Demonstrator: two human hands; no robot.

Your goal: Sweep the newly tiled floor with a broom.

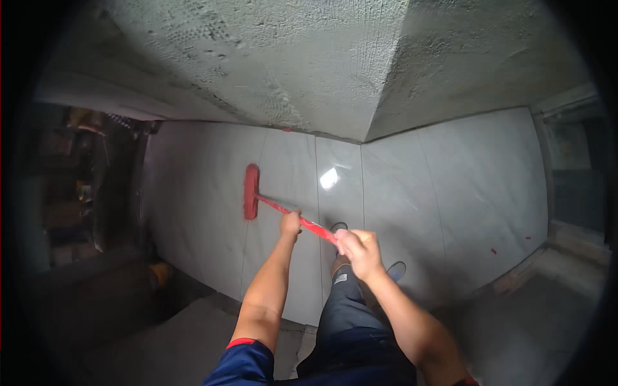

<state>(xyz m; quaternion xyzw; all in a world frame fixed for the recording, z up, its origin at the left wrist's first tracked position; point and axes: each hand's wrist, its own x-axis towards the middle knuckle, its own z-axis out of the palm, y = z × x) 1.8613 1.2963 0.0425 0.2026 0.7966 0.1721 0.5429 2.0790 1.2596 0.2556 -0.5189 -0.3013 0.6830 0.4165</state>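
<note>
A red push broom lies across my front, its wide head [251, 192] resting on the grey tiled floor [285, 169] to the left. From the head a red handle [316, 227] slants up towards my body. Partway along the handle, my left hand [291, 223] is wrapped around it. My right hand [358, 248] grips the handle's upper end, closer to my legs. Most of the bristles' underside is hidden against the tiles.
Rough cement walls [270, 62] meet the floor ahead, with a jutting corner [369, 137]. Small red pieces [493, 251] lie on the tiles at right. Dark, blurred items stand at far left, near a yellow object [159, 274]. My shoes [397, 271] are on the tiles.
</note>
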